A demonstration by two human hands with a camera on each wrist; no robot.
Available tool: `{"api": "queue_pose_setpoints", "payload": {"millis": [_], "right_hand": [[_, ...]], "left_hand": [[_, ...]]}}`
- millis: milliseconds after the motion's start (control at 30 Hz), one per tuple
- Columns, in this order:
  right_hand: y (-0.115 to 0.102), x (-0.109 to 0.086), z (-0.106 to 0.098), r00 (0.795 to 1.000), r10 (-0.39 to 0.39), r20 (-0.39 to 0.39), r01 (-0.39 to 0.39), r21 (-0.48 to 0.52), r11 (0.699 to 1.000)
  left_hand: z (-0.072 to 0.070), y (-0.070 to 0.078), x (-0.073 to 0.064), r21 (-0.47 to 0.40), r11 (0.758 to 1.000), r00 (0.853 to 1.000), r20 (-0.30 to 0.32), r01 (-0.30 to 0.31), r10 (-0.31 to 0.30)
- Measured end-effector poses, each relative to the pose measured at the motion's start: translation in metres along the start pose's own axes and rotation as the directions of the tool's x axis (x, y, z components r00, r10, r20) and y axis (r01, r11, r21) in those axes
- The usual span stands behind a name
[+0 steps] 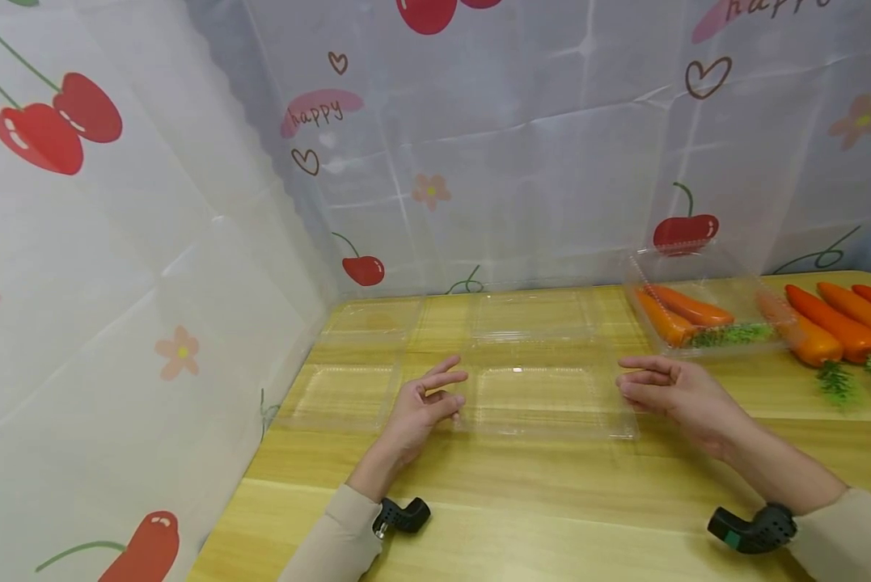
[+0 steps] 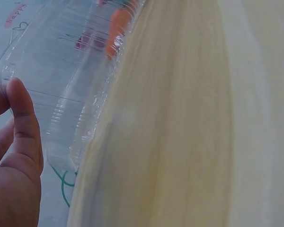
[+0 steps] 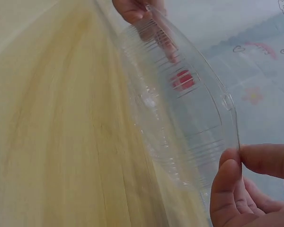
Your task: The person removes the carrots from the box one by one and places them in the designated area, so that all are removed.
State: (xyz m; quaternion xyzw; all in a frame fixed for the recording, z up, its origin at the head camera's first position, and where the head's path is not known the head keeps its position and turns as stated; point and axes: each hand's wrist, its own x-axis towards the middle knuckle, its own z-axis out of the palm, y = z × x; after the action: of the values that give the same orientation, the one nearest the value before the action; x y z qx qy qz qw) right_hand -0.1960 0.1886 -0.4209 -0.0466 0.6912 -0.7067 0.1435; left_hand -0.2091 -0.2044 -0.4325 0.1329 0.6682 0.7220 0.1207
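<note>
My left grip (image 1: 420,414) and right grip (image 1: 686,400) hold a clear plastic tray (image 1: 537,400) between them, at its 2 opposite ends. On each side my thumb and fingers are together, pinching the thin rim. The tray is rectangular and shallow, glossy, with fine ribs pressed into its walls and rounded corners. It is over the middle of the table (image 1: 566,501); I cannot tell whether its base touches the wood. Just behind it is a flatter clear piece (image 1: 533,315); I cannot tell if the 2 are joined.

To the left lies a neighbouring tray (image 1: 348,396) of the same see-through plastic, rectangular too. At the right stands a taller clear box (image 1: 744,279) with beaded edges, holding at least 2 smooth orange carrots (image 1: 690,307) and a feathery green tuft (image 1: 733,335). Beside the box lies a row of loose carrots (image 1: 835,323), tapered and shiny, with frilly green tops.

The table has long, pale yellow wood grain. Behind it hangs a creased sheet (image 1: 522,89), printed with red cherries and brown heart outlines. Black devices (image 1: 755,529) sit at my wrists, against beige cuffs (image 1: 846,533).
</note>
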Motion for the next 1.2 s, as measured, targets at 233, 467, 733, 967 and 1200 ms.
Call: {"api": "queue_pose_setpoints", "payload": {"millis": [233,467,733,967,1200], "right_hand": [[0.002,0.001,0.007,1.000,-0.023,0.005,0.023,0.055,0.998],[0.001,0.001,0.016,1.000,-0.025,0.007,0.024,0.057,0.998],[-0.002,0.006,0.032,0.999,-0.044,-0.012,0.045,0.067,0.997],[-0.005,0.012,0.050,0.999,-0.032,-0.010,0.033,0.084,0.996],[-0.008,0.016,0.068,0.999,-0.024,-0.030,0.026,0.073,0.997]], "left_hand": [[-0.005,0.005,-0.005,0.031,0.999,0.999,-0.045,0.021,-0.020],[-0.010,0.017,-0.012,0.089,0.996,0.997,-0.071,0.031,-0.025],[-0.020,0.024,-0.015,0.102,0.994,0.992,-0.127,0.039,-0.026],[-0.032,0.034,-0.023,0.114,0.992,0.987,-0.161,0.047,-0.028],[-0.045,0.042,-0.029,0.178,0.981,0.983,-0.176,0.081,-0.049]]}}
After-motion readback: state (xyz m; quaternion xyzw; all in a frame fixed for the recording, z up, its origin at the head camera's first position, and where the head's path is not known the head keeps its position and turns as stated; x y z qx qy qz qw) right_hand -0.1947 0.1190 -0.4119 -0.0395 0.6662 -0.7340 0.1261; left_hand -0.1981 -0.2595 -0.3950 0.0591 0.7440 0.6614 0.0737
